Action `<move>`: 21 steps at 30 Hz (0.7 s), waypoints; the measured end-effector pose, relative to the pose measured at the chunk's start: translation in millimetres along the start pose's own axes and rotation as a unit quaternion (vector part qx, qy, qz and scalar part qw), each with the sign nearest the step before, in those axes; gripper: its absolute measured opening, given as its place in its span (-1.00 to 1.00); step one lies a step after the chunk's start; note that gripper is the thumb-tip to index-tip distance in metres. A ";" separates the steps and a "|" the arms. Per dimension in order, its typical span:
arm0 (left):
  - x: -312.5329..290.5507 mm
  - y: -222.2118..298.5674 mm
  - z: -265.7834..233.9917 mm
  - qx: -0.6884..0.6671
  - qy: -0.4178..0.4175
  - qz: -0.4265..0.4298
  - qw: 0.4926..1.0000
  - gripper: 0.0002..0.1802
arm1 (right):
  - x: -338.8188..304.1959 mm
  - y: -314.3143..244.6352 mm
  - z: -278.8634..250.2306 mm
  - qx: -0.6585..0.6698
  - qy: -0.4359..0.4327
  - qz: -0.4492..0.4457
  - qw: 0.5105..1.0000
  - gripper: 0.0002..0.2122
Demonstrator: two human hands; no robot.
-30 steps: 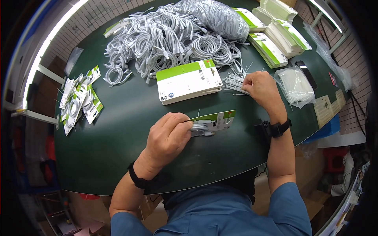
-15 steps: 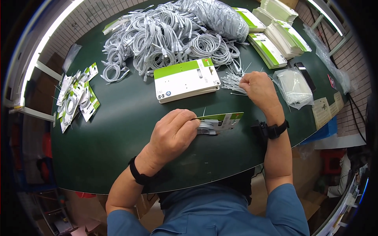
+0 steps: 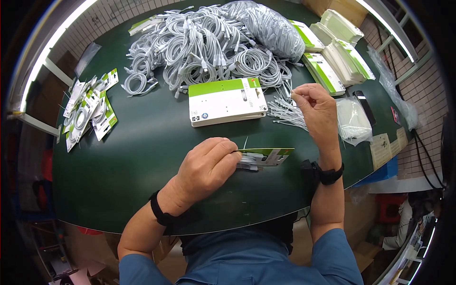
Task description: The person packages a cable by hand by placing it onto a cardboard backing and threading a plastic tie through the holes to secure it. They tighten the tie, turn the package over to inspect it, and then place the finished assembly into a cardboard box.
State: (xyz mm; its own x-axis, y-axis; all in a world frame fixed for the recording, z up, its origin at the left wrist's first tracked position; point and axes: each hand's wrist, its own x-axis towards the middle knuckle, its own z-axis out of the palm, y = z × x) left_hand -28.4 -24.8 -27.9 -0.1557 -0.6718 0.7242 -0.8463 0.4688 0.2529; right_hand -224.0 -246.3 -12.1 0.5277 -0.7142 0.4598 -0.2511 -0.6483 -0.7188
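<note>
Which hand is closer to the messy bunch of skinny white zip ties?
The right. The right hand is by the right edge of the zip ties; the left hand is farther off, below and left of them, holding a green-and-white card.

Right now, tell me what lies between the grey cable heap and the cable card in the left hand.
A stack of green-and-white backing cards, then dark green tabletop nearer the held cable card, as the head view shows.
</note>
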 end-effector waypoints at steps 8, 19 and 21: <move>0.6 6.4 0.3 -0.009 0.001 0.034 0.999 -0.66 | -11.5 -24.5 9.3 0.345 -0.156 0.208 0.902 -0.89; -1.8 4.4 4.1 -0.017 -0.022 0.040 0.999 -0.66 | -24.0 -25.1 39.1 0.349 -0.246 0.262 0.865 -0.90; 0.3 4.6 3.0 -0.016 -0.024 0.037 0.999 -0.66 | -24.6 -25.1 41.1 0.353 -0.245 0.257 0.866 -0.90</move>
State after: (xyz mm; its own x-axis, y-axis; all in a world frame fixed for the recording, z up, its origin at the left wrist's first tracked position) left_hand -33.9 -24.6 -28.5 -0.2434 -0.6610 0.7098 -0.8152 0.5359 0.2196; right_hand -197.4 -201.6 -26.9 0.8173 -0.5512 -0.1681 -0.0883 0.1685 -0.9817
